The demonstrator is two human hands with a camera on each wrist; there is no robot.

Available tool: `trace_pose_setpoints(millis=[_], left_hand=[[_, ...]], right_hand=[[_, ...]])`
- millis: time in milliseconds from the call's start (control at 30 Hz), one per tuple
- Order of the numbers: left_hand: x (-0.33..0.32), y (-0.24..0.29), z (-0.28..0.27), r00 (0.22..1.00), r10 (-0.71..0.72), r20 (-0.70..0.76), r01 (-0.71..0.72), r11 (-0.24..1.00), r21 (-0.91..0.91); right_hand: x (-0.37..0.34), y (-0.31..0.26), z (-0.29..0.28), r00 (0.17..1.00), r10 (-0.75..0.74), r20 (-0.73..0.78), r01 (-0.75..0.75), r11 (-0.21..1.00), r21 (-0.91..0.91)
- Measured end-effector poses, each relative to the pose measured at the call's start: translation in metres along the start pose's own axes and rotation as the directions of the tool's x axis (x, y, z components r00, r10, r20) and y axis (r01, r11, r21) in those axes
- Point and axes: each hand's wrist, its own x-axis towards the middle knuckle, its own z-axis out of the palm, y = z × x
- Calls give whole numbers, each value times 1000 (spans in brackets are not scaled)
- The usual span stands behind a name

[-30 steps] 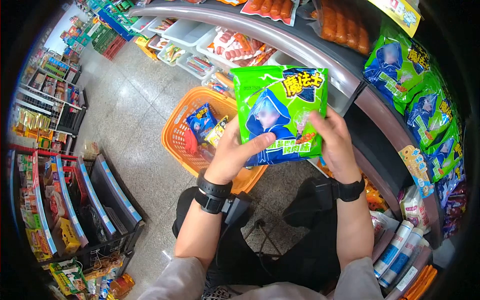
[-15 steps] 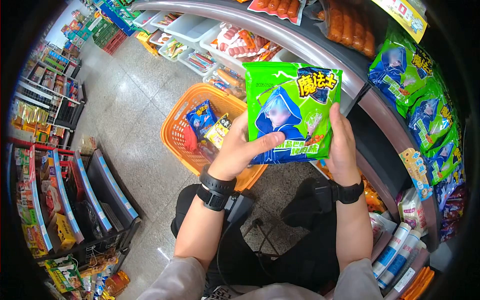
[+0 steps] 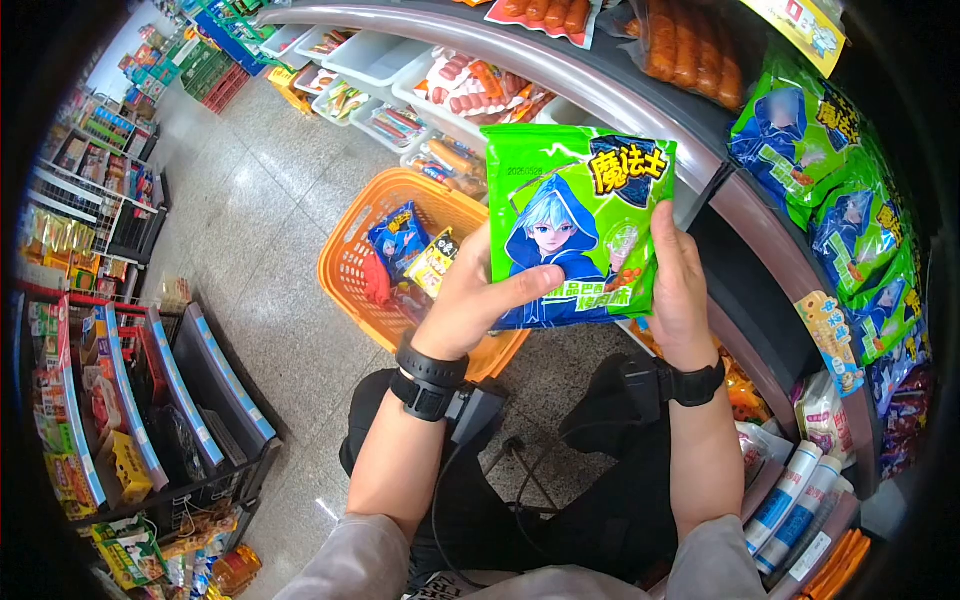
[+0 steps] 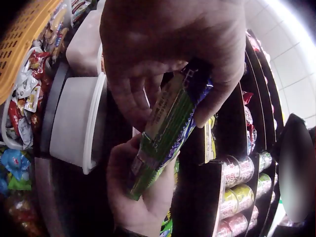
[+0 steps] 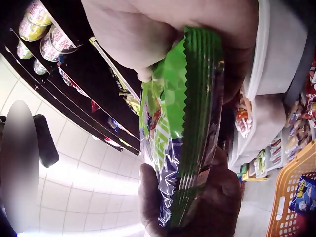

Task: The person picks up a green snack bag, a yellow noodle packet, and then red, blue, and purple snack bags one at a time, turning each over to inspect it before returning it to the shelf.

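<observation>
Both hands hold a green and blue snack bag (image 3: 580, 225), printed with a hooded blue-haired cartoon figure, its front turned up toward the head camera. My left hand (image 3: 478, 295) grips its lower left side, thumb across the front and fingers behind. On the opposite edge, my right hand (image 3: 680, 285) holds the bag with its thumb upright along the side. The left wrist view looks along the crimped edge of the bag (image 4: 165, 118), between both hands. Seen from the right wrist, the bag's green zigzag seal (image 5: 200, 108) runs into the right palm.
Below the left hand, an orange basket (image 3: 345, 225) on the floor holds a blue bag (image 3: 400, 240) and other packets. More green bags (image 3: 860, 240) line the right shelf. White bins (image 3: 375, 62) of sausages stand under the shelf edge. A low rack (image 3: 150, 400) is at left.
The right thumb has moved from the bag's front to its right edge. The bag has shifted slightly right, and its printed date is now uncovered by glare. The left grip is unchanged.
</observation>
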Motion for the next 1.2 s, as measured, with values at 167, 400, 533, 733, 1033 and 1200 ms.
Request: trace_pose_setpoints(millis=[167, 400, 533, 733, 1033, 1200], left_hand=[[-1, 0, 0, 1000, 7, -13, -7, 1000, 12], [-2, 2, -1, 999, -19, -34, 19, 1000, 11], [-1, 1, 0, 999, 0, -43, -1, 1000, -10], [-1, 1, 0, 999, -8, -32, 7, 1000, -22], [1, 2, 0, 999, -32, 3, 32, 993, -112], [6, 0, -4, 994, 32, 105, -24, 996, -82]], right_hand=[[0, 1, -2, 1000, 13, 11, -13, 1000, -1], [-1, -4, 3, 999, 43, -1, -43, 996, 81], [0, -3, -1, 998, 53, 45, -55, 998, 36], [-1, -1, 1, 999, 44, 27, -46, 997, 61], [0, -1, -1, 999, 36, 15, -37, 998, 58], [5, 0, -6, 986, 6, -169, 13, 994, 112]])
